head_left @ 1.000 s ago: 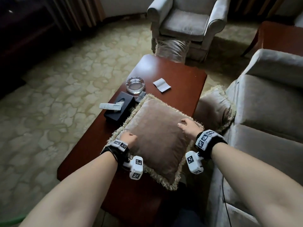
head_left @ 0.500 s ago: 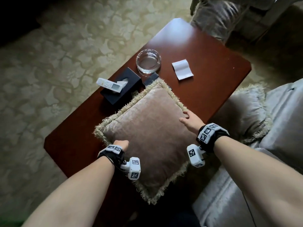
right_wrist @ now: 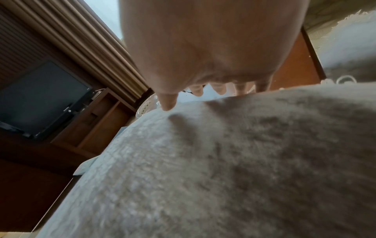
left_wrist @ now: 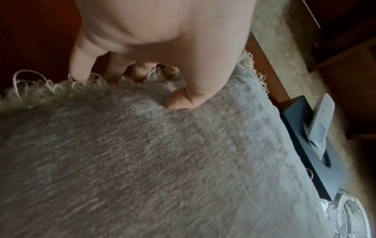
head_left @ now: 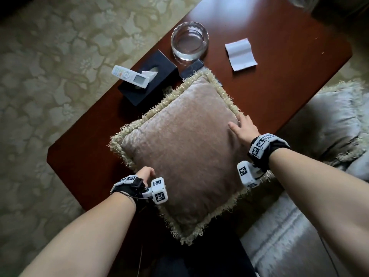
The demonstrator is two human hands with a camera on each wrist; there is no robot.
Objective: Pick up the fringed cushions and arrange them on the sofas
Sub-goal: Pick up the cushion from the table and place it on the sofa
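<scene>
Head view: the left hand (head_left: 146,173) was clamped on the cushion's (head_left: 185,148) near-left fringe, thumb on top, fingers curled under. The cushion lay on the table (head_left: 279,92), partly overhanging its near edge. The right hand (head_left: 242,127) lay on the right edge — grip not discernible. Judged step: the pick-up; next, a lift rightward to the sofa (head_left: 289,236), clear of the box (head_left: 148,84) and ashtray (head_left: 189,43).
</scene>
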